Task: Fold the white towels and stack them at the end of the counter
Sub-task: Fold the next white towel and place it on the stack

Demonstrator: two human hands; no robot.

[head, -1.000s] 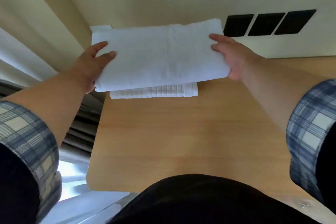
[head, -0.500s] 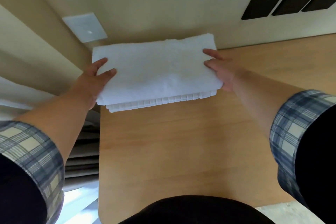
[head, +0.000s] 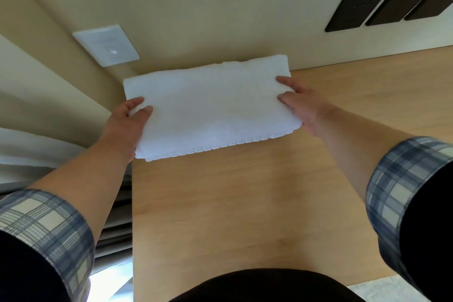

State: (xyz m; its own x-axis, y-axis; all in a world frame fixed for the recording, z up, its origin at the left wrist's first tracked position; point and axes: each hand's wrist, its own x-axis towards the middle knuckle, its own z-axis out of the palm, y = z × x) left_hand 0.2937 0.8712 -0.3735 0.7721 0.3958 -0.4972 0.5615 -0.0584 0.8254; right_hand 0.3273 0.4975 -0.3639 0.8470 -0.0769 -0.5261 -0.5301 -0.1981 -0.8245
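A folded white towel [head: 210,108] lies flat at the far left end of the wooden counter [head: 245,203], against the wall. It rests on a second folded towel with a waffle weave [head: 220,148], of which only the front edge shows. My left hand [head: 127,120] grips the top towel's left end, thumb on top. My right hand [head: 299,105] holds its right end, fingers on top.
A white wall plate [head: 107,45] sits on the wall above the towels' left corner. Three dark wall plates [head: 387,6] are at the upper right. The counter's left edge drops off to slatted blinds and a window area [head: 115,228].
Both hands have carried the top towel down and toward the wall onto the waffle-weave towel. That lower towel is now nearly covered. The camera view has shifted.
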